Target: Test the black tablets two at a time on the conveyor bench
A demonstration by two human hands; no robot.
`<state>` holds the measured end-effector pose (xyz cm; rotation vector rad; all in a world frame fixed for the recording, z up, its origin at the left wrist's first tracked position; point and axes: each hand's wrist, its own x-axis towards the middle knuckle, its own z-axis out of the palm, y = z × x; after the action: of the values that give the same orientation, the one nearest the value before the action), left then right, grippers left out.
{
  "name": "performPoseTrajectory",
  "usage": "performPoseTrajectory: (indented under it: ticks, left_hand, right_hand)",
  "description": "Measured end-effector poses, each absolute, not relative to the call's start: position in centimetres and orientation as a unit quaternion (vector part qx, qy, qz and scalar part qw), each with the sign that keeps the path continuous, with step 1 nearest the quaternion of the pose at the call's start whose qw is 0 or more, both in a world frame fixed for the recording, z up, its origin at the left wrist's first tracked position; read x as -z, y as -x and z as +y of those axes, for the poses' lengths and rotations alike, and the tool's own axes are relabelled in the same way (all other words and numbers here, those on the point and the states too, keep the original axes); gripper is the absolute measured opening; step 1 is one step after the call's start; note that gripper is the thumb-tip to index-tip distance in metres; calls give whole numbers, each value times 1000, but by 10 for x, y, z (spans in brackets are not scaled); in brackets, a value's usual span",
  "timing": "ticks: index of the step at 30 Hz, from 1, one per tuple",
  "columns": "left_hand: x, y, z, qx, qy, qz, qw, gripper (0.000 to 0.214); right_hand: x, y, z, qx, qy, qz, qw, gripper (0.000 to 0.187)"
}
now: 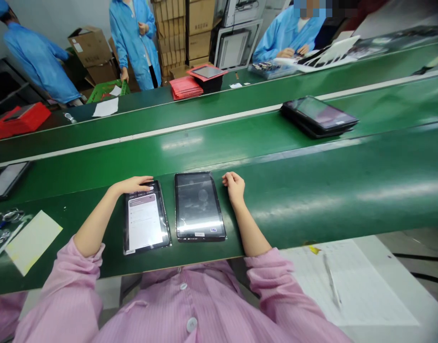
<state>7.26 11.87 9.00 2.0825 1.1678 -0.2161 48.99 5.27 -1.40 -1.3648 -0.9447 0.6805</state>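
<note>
My left hand [137, 185] lies with its fingers stretched out across the top of a lit tablet [144, 221], whose screen shows a white page under a mauve banner. Beside that tablet, to the right, is a second tablet [197, 205] with a dark screen, smudge-like reflections and small labels along its lower edge. Just right of its upper corner rests my right hand [234, 187], fingers curled in and apart from the tablet; nothing shows in it.
Stacked tablets [321, 116] sit on the green conveyor belt [219, 131] at right; others [8, 181] lie at far left. A cream sheet [34, 242] is on the left of the bench. Below right are papers with a pen [332, 281]. Across the belt, people in blue coats [135, 43].
</note>
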Motion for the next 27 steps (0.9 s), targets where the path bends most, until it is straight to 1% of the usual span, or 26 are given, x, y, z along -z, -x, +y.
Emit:
performPoseTrajectory:
  ticks: [2,4,5,6,8,12,13,14,18,23,27]
  left_hand:
    - [-90,-75,112,134,-828,436,326,105]
    - [-89,-77,104,153,-846,422,289,125]
    - [-88,-78,102,147,-852,418,278,130]
    - [-87,-78,100,135,-856,419,272,130]
    - [-85,-78,100,102,-854,429,276,117]
    - [-82,-76,110,22,-829,464,311,65]
    - [-81,-76,112,1,-822,479,309,54]
    - [-80,-77,113,-18,-816,493,301,48]
    - [-77,-86,105,-46,-805,531,261,55]
    - [-79,-88,91,8,-824,511,245,64]
    - [-81,-83,87,35,-843,472,255,83]
  right_hand:
    - [15,-490,53,-296,594,-411,625,37]
    - [16,-490,53,-293,594,-414,625,37]
    - [16,-490,53,-291,594,-417,623,37]
    - [17,-490,53,-289,595,-419,622,37]
    - [17,-490,54,-285,599,-423,617,36]
    - [15,-489,53,-276,610,-425,610,35]
    - [15,-489,52,-274,611,-425,610,35]
    - [14,-489,52,-271,611,-424,611,35]
    - [13,-489,51,-265,609,-423,616,35]
    - [15,-489,52,-262,608,-430,613,34]
    - [16,-489,52,-259,609,-436,610,34]
